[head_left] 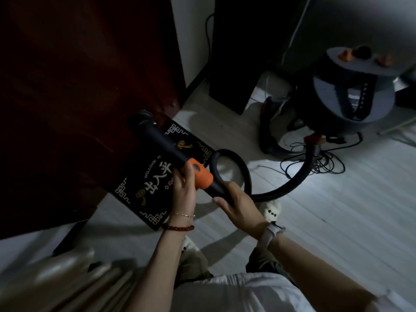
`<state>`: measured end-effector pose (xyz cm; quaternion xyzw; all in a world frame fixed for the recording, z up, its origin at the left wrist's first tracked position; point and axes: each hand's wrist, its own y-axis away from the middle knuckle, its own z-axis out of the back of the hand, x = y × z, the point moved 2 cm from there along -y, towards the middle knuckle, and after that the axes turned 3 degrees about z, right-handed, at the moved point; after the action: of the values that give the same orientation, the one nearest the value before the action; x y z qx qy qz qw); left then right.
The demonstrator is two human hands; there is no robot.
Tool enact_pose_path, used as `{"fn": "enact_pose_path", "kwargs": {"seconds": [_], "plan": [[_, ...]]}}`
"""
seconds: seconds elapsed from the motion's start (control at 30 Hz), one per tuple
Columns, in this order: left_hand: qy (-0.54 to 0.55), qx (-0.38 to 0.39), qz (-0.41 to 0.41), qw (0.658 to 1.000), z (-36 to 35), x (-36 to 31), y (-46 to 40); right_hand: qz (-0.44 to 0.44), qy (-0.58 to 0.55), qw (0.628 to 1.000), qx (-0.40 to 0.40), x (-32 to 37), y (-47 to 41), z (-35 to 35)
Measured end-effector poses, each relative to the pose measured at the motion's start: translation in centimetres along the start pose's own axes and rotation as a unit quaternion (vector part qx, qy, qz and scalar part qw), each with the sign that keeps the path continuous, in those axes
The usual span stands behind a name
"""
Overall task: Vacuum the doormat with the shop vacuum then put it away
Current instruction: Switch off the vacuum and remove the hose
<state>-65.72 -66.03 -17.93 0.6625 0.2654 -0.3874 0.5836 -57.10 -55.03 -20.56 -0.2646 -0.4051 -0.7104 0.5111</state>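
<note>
left hand [183, 188] grips orange collar [199, 175] | right hand [239, 202] wraps hose [227, 174] | nozzle [144, 119] at far edge of mat [157, 176] | vacuum [346, 91] far right | risk: looped hose kinks, tugs vacuum

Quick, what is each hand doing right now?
Left hand: closed on the orange collar of the vacuum wand.
Right hand: closed around the black hose.
</note>
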Motion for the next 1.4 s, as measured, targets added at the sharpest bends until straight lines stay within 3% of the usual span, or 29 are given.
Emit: {"fn": "enact_pose_path", "kwargs": {"seconds": [0.1, 0.33, 0.43, 0.53, 0.83, 1.0, 1.2, 1.4], "plan": [[-0.033, -0.002, -0.013, 0.999, -6.3, -0.2, -0.4, 0.015, -0.025, 0.999, -0.030, -1.9, -1.2, 4.7], [-0.021, -0.045, -0.041, 0.998, -22.1, -1.9, -3.2, 0.010, 0.006, 1.000, -0.002, -10.4, -2.4, 18.4], [-0.074, -0.019, -0.082, 0.994, -27.3, -3.2, -4.3, -0.016, 0.011, 1.000, -0.022, -14.0, -2.6, 23.6], [-0.038, 0.005, -0.069, 0.997, -31.4, -4.3, -6.3, -0.038, 0.011, 0.996, -0.078, -16.7, -3.3, 28.8], [-0.122, 0.143, -0.099, 0.977, -41.5, -7.0, -11.6, -0.130, 0.010, 0.966, -0.222, -23.1, -7.8, 41.9], [-0.150, 0.170, -0.094, 0.969, -45.4, -6.8, -15.1, -0.165, 0.023, 0.943, -0.288, -26.8, -11.7, 47.2], [-0.154, 0.146, -0.066, 0.975, -50.3, -7.1, -17.9, -0.238, 0.083, 0.929, -0.272, -32.8, -16.6, 51.8], [-0.162, 0.099, -0.073, 0.979, -55.4, -6.1, -19.9, -0.281, 0.175, 0.928, -0.171, -36.9, -21.1, 53.6]]}}
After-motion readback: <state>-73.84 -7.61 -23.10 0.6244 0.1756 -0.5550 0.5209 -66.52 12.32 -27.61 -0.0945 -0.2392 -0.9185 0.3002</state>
